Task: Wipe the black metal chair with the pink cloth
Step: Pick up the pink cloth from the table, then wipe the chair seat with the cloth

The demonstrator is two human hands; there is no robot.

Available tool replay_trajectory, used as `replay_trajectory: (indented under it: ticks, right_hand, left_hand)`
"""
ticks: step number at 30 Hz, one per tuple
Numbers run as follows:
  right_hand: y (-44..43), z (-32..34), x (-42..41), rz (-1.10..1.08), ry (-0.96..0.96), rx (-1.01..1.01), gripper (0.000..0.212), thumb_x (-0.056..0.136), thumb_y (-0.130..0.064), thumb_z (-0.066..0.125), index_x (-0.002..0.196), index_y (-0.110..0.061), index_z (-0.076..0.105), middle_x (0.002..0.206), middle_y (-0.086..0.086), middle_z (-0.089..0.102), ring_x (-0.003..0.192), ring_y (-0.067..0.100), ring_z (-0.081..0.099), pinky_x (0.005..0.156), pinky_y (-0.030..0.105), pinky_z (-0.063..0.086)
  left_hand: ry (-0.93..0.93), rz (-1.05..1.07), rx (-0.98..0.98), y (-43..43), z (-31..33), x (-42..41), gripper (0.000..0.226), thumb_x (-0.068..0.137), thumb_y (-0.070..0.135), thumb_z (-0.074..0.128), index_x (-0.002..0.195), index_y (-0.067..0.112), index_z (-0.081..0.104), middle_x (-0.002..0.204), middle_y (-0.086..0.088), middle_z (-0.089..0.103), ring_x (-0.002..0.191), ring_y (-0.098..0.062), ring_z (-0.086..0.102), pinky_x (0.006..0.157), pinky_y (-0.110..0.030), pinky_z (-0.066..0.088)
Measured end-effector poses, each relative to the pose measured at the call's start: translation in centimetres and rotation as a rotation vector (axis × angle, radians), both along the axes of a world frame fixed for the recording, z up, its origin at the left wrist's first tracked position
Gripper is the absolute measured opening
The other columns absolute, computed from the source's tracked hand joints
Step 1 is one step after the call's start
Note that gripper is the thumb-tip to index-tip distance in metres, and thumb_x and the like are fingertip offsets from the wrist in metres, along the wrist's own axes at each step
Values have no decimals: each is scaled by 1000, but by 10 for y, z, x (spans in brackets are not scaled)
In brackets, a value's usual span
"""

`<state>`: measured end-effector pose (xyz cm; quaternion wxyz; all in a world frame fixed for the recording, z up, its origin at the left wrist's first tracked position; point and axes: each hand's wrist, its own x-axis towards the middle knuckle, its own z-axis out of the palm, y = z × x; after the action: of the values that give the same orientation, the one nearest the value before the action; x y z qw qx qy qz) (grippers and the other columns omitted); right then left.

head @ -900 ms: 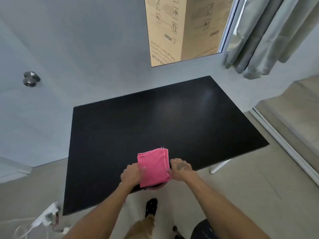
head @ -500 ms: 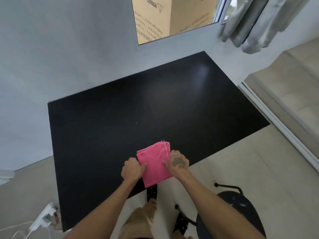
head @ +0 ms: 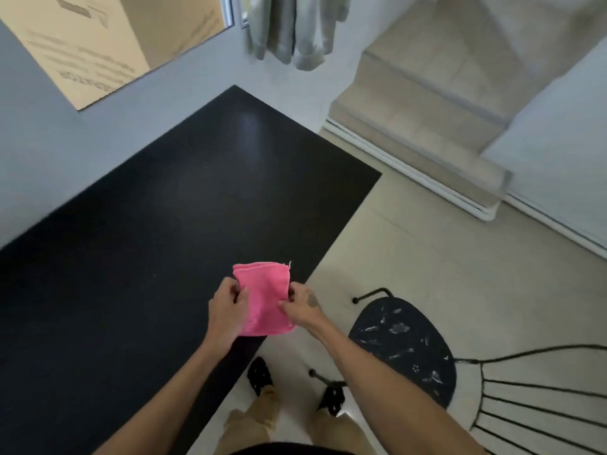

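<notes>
A folded pink cloth (head: 266,297) hangs in the air above the front edge of the black table (head: 157,231). My left hand (head: 226,310) pinches its left side and my right hand (head: 300,307) pinches its right side. The black metal chair (head: 410,349) stands on the floor at the lower right, to the right of my right forearm. Its round dark seat shows pale smudges, and its wire backrest (head: 538,399) fans out toward the right edge.
A cardboard box (head: 98,44) leans against the grey wall behind the table. Grey curtains (head: 289,31) hang at the top. A raised step with a sliding-door track (head: 410,159) runs along the right. My feet (head: 259,376) stand on the beige floor below the cloth.
The view has swung right and down, bringing the chair's seat and backrest into sight. Both hands have lifted the cloth off the table edge and still hold it between them.
</notes>
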<state>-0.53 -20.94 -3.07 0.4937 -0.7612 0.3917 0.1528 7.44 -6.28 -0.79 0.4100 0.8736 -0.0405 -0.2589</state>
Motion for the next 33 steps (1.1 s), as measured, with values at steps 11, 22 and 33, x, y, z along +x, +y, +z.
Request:
replay_trajectory:
  ticks: [11,22,33]
  right_hand:
    - [-83,-12,-152,-953,-285,764,50,90,-32,69,130,-3,59,133,11,62,127,31,53,107,50,43]
    - [-119,-36,-307,-1293,-645,1225,92,68,-46,89,141,-3,53,138,19,56,133,36,49,116,51,34]
    - [-152,-92,-389,-1429,-624,1178,90,57,-14,92,134,-3,47,101,18,70,85,32,70,67,40,59]
  left_hand:
    - [-53,-529,-156,-152,13,-85,5,102,15,54,97,13,53,92,-2,65,83,-21,59,75,-35,40]
    - [404,-646,-307,-256,-27,-236,28,102,12,55,83,33,57,78,7,67,77,-16,61,68,-29,48]
    - [512,-480,-85,-282,-117,-285,11,97,20,65,87,22,68,91,2,68,89,-19,61,75,-34,48]
